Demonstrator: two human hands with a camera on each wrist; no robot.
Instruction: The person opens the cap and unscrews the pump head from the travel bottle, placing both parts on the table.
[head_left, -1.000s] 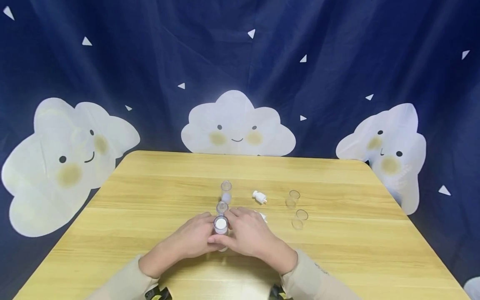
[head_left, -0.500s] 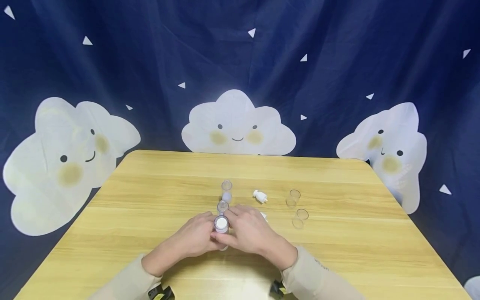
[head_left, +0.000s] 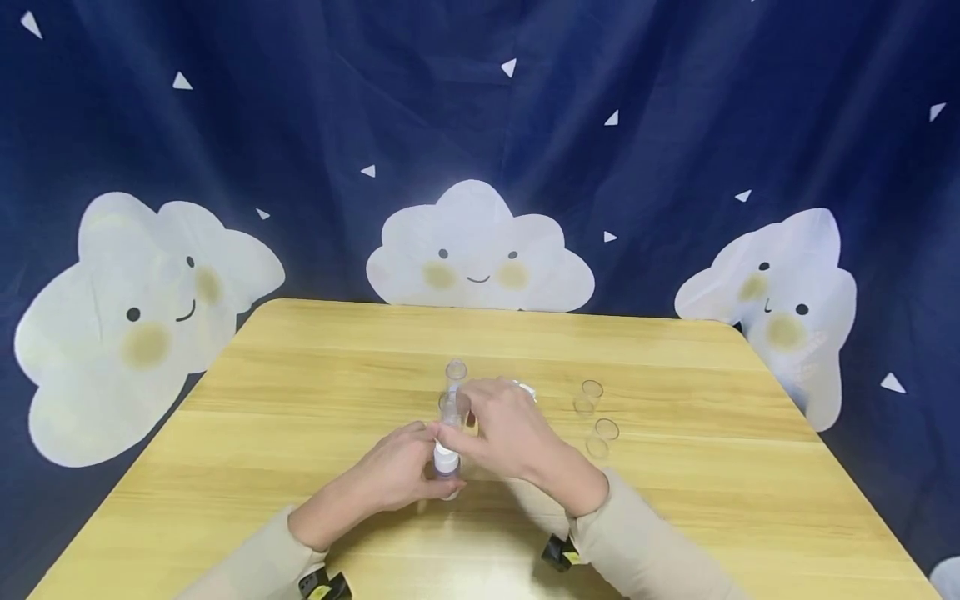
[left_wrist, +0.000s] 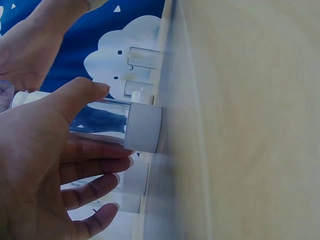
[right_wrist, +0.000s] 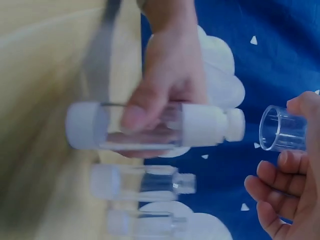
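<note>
My left hand [head_left: 390, 471] grips an upright clear pump bottle [right_wrist: 90, 125] with a white base, thumb and fingers around its body. The bottle's white pump head [right_wrist: 207, 125] is exposed. Just above it, my right hand [head_left: 506, 429] holds a clear cap [right_wrist: 282, 129] between thumb and fingers, apart from the pump. Behind the held bottle stand two more clear bottles with white bases, a nearer bottle [right_wrist: 150, 182] and a farther bottle [head_left: 456, 371], neither with a pump on its neck.
Two clear caps, a farther cap [head_left: 588, 397] and a nearer cap [head_left: 602, 437], stand to the right on the wooden table [head_left: 315, 367]. A white pump piece [head_left: 527, 389] shows partly behind my right hand. A blue curtain [head_left: 480, 100] hangs behind the table.
My right hand has lifted up and away from the bottle with the clear cap, uncovering the white pump head. My left hand stays around the bottle.
</note>
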